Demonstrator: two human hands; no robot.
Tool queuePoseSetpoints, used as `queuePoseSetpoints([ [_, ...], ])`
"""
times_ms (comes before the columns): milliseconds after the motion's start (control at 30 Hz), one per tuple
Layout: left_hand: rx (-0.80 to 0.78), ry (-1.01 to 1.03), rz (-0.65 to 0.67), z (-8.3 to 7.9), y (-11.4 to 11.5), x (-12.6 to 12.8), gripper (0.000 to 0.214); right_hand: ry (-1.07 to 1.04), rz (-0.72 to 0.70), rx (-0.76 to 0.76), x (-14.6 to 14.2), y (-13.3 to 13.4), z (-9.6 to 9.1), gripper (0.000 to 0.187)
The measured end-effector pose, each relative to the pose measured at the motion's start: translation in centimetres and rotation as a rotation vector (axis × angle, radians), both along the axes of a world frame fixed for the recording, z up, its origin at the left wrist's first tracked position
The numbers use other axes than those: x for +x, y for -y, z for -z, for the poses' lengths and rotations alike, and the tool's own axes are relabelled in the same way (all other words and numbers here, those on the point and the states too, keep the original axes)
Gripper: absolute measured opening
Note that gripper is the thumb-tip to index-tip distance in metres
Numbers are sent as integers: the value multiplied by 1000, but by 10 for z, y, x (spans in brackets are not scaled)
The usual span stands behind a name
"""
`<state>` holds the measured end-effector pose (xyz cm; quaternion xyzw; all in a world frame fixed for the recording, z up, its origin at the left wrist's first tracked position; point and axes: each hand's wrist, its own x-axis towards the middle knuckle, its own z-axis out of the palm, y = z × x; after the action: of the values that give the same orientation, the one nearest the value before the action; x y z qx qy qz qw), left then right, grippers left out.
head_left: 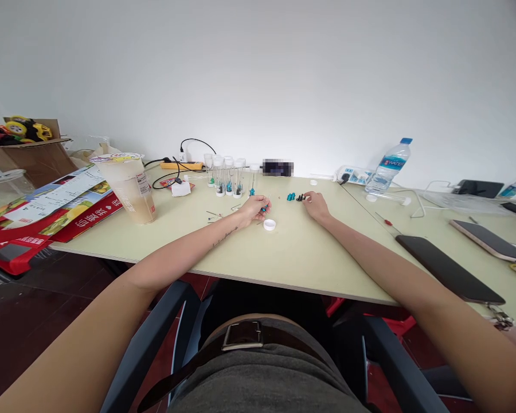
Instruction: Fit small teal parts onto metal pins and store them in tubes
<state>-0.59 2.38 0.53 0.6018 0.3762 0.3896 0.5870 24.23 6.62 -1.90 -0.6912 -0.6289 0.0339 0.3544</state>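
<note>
My left hand (pixel 254 207) is closed in a pinch around a small teal piece (pixel 264 209), partly covered by the fingers. Just in front of it a round white cap (pixel 269 225) lies on the table. My right hand (pixel 316 205) rests on the tabletop, its fingertips closed at several small black pieces (pixel 300 198); what exactly sits between them is too small to make out. Beside these lie small teal pieces (pixel 291 197). Behind my left hand stands a clear tube (pixel 254 178) with a teal piece in its bottom.
More clear tubes (pixel 228 178) stand on white caps at the back. Thin metal pins (pixel 214 215) lie left of my left hand. A drink cup (pixel 131 192) stands left, a water bottle (pixel 387 169) back right. A dark phone (pixel 449 268) lies beside my right forearm.
</note>
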Motion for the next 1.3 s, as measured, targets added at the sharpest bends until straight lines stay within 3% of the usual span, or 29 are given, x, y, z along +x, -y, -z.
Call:
queuePoseSetpoints([
  [233, 18, 58, 20, 3, -9, -4, 21, -99, -19, -36, 3, -3, 1, 9],
  [400, 49, 95, 45, 5, -12, -7, 23, -148, -84, 18, -1, 4, -1, 15],
  [500, 104, 108, 49, 6, -14, -7, 28, -332, -286, 82, -17, 16, -2, 18],
  [600, 181, 110, 0, 5, -14, -7, 29, -510, -517, 53, -41, 32, -3, 16],
  [833, 307, 17, 96, -4, -4, -6, 29, -348, -839, -68, -81, 62, -11, 31],
  [1033, 402, -171, 205, -7, -22, -16, 29, -450, -750, -75, -79, 63, -14, 31],
  [1167, 435, -473, 352, -4, -40, -30, 34, -524, -632, -64, -75, 60, -12, 33],
  [1300, 438, -580, 452, -5, -39, -33, 40, -557, -587, -73, -75, 59, -11, 32],
])
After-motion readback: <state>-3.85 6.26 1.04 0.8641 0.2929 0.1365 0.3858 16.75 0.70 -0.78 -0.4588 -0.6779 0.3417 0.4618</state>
